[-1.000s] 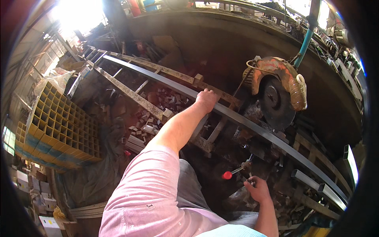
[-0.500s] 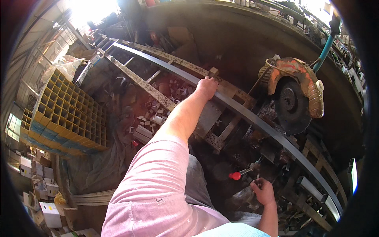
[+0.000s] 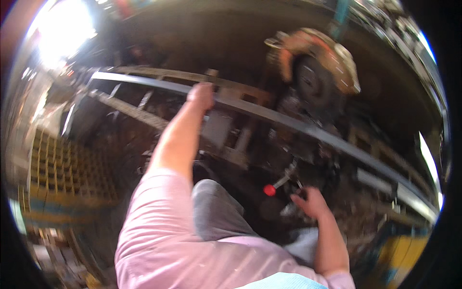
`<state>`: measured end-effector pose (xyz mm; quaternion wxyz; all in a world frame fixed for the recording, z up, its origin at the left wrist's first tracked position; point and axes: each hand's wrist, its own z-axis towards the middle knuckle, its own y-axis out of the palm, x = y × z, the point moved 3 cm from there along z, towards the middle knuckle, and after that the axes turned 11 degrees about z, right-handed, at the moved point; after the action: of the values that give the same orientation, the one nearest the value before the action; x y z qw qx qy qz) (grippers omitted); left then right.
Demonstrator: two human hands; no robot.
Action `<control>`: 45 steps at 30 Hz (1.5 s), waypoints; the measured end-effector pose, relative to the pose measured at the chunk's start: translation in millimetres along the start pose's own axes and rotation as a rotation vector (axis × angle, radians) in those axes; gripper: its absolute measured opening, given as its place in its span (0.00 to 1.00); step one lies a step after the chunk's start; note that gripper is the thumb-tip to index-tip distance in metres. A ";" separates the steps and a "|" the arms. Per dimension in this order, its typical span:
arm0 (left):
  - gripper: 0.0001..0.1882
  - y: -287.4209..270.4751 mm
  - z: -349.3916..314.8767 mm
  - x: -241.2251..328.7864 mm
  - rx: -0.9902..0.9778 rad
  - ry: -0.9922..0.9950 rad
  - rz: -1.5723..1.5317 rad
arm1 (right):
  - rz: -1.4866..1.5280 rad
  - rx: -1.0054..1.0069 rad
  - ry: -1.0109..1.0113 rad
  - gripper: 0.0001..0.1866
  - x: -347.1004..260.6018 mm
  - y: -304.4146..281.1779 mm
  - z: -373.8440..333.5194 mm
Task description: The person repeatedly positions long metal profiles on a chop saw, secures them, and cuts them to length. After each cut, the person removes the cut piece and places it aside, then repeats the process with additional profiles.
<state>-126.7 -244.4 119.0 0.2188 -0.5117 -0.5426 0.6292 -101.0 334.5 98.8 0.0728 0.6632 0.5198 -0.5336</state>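
A long grey metal bar [image 3: 298, 124] slants across the work stand, from far left to near right. My left hand [image 3: 201, 95] is closed over it, left of the saw, with my arm stretched out. Beyond the bar stands a cut-off saw; its dark disc [image 3: 310, 79] sits under a worn orange guard [image 3: 308, 38], apart from my hands. Nearer to me, a lever with a red knob [image 3: 269, 190] sticks out from below the bar. My right hand [image 3: 312, 201] is just right of the knob, fingers curled by a thin rod; blur hides what they hold.
A rusty rail frame [image 3: 127, 111] runs to the far left beneath the bar. Yellow square tubes [image 3: 67, 168] are stacked at the left. At the right lie short metal tubes [image 3: 375, 182], with another yellow stack [image 3: 409, 255] near the lower right.
The whole view has swung and blurred, so saw, bar and lever appear further left. My left hand stays on the bar, and my right hand stays beside the red-knobbed lever.
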 end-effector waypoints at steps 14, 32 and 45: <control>0.22 -80.0 -287.5 286.5 0.088 0.651 -1.132 | -0.328 -0.319 0.063 0.35 99.1 51.8 9.7; 0.36 -68.5 -322.6 398.8 0.016 1.090 -0.263 | -0.168 -0.348 0.285 0.35 136.5 40.2 25.4; 0.17 -59.1 -262.9 351.6 0.510 0.842 -0.931 | -0.214 -0.496 0.296 0.36 104.9 122.2 49.3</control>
<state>-45.4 186.9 59.2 0.7736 -0.3583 -0.4095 0.3248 -50.0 311.7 -60.1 0.0995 0.6371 0.7061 -0.2926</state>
